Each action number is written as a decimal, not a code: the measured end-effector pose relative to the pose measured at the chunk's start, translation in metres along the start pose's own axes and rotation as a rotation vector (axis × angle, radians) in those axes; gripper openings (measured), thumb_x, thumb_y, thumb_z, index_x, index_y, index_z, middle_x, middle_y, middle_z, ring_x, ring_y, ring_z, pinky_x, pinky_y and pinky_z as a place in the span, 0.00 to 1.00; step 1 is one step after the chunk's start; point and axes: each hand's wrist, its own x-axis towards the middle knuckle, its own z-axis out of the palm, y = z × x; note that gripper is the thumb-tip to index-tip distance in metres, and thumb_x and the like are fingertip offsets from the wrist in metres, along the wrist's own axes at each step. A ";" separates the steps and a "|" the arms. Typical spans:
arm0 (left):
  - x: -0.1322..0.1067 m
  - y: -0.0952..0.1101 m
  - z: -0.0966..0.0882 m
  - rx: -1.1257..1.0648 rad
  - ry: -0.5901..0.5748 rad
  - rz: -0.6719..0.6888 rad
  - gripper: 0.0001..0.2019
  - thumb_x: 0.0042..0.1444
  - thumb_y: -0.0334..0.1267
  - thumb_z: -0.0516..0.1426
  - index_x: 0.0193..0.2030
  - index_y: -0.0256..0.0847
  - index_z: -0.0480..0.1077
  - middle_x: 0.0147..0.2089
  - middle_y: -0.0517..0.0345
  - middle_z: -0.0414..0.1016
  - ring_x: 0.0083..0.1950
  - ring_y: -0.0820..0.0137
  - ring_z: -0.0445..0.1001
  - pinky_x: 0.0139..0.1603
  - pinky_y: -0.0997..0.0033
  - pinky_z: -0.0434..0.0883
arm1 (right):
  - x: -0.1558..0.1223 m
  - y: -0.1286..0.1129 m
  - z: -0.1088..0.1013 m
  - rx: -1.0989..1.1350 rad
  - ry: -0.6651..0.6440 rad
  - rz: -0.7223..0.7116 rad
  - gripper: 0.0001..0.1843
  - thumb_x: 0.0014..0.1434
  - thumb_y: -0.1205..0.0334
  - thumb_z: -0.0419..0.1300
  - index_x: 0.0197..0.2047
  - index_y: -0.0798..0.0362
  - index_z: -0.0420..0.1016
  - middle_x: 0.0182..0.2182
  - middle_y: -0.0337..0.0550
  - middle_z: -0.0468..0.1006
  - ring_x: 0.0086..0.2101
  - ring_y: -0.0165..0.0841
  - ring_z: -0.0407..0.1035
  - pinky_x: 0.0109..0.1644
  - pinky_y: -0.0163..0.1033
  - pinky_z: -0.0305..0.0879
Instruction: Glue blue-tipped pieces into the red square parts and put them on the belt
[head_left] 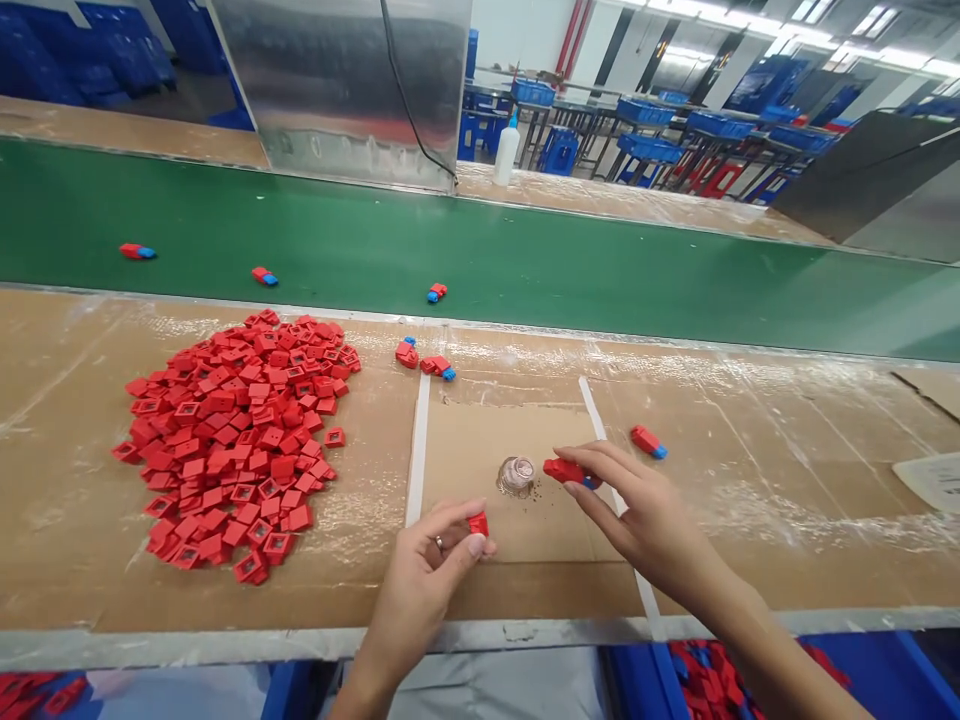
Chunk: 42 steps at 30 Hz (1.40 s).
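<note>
Blue crate (645, 680) of red parts (709, 670), lower right; left hand (424, 570) pinching red square cap (478, 524) between thumb and fingertips; right hand (649, 515) pinching red-and-blue part (566, 472) over cardboard sheet (480, 470), just beside glass dish (517, 476); red cap pile (240, 440) left of frame.

No readable text; paper sheet (934, 480) perhaps printed, too blurred.

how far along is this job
Looks early on. Done: a few red-and-blue pieces lie on the green conveyor belt, with others on the cardboard-covered bench. In hand: the right hand holds a red piece with a blue end, and the left hand a small red part. Left: a large heap of red square parts.
</note>
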 end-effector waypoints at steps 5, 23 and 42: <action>-0.007 -0.007 -0.011 -0.092 0.037 0.025 0.12 0.55 0.38 0.64 0.47 0.43 0.78 0.40 0.55 0.79 0.39 0.70 0.76 0.41 0.75 0.73 | 0.004 -0.004 0.006 -0.084 0.004 -0.018 0.11 0.69 0.62 0.52 0.52 0.51 0.69 0.44 0.47 0.78 0.43 0.39 0.74 0.44 0.43 0.71; -0.008 -0.006 -0.010 -0.309 -0.031 0.075 0.06 0.58 0.33 0.62 0.42 0.42 0.71 0.39 0.59 0.74 0.39 0.72 0.76 0.42 0.74 0.72 | 0.006 -0.011 0.011 -0.151 0.001 -0.050 0.09 0.69 0.61 0.52 0.49 0.51 0.70 0.42 0.47 0.78 0.42 0.40 0.74 0.43 0.43 0.71; -0.007 -0.010 -0.012 -0.280 0.044 0.021 0.14 0.53 0.36 0.66 0.48 0.41 0.77 0.38 0.55 0.79 0.40 0.69 0.76 0.46 0.69 0.75 | 0.014 -0.017 0.012 -0.209 0.170 -0.058 0.12 0.69 0.62 0.52 0.53 0.49 0.68 0.44 0.48 0.78 0.44 0.41 0.73 0.46 0.46 0.71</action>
